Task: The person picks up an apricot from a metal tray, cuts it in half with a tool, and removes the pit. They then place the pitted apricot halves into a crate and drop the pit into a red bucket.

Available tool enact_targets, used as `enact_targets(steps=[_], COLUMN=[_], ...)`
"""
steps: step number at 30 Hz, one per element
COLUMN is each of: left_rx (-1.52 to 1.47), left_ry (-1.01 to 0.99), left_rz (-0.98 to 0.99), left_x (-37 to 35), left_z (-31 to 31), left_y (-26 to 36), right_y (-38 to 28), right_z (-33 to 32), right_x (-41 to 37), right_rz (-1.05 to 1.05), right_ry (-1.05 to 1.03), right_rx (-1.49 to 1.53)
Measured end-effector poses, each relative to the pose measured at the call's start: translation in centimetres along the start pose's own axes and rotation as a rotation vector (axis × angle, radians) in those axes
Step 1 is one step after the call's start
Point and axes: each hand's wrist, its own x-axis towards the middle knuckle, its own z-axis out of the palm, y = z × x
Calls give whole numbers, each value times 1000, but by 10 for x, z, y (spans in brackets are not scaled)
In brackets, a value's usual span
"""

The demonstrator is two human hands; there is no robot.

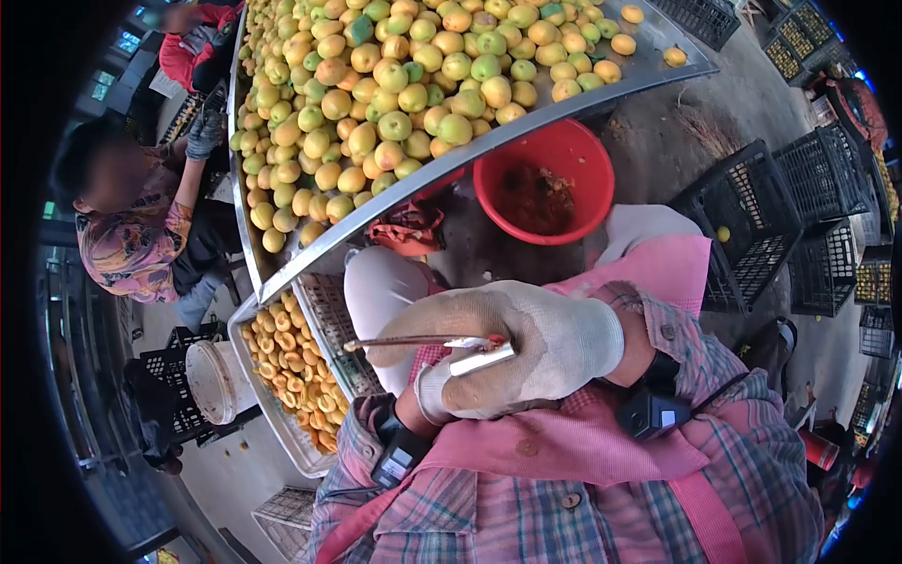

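Steel table [648, 70], apricots [395, 94] heaped; right hand [540, 343] fingers [423, 324] curled round blade [409, 342]; left hand [451, 390]: cannot tell.

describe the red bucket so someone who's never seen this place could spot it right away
Find the long metal table heaped with yellow-green apricots. Just under its near edge, straight beyond the person's gloved right hand, a round bucket sits on the ground. It is bright red with dark scraps inside, unlike the black slatted crates to its right.
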Motion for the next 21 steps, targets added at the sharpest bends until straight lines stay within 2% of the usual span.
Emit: enact_targets(steps=[2, 4, 6, 7, 9, 12, 15, 19, 21], left_rx=[-57, -102, -148, -169, -209, -269, -324, -391, -426], left_ry=[-14, -25, -35, -39, -48, -63, -78, -98, -108], left_rz=[-19, -30, -48, -57, -77, -101, -122, -142, -151], left_x=[-3, 2, 0, -1, -4, -4, -4, 0, 1], left_z=[6, 8, 10, 10, 10, 11, 10, 6, 5], left_y=[-3, -6, -7, -8, -9, -11, -10, -8, -8], right_y=[6, 6, 7, 6, 5, 16, 20, 24, 31], right_z=[-2, 0, 5, 5, 5, 5, 14, 14, 11], right_x=[-2, -4, -5, -4, -1, 8, 14, 21, 22], right_rz=[-4, 73, -50, -49, -58, -152, -52, -34, -190], right_ry=[-34, -7, -58, -59, -116, -179, -270, -342, -298], right_rx=[-165, -124, -84, -79, -267, -322, -259, -258, -324])
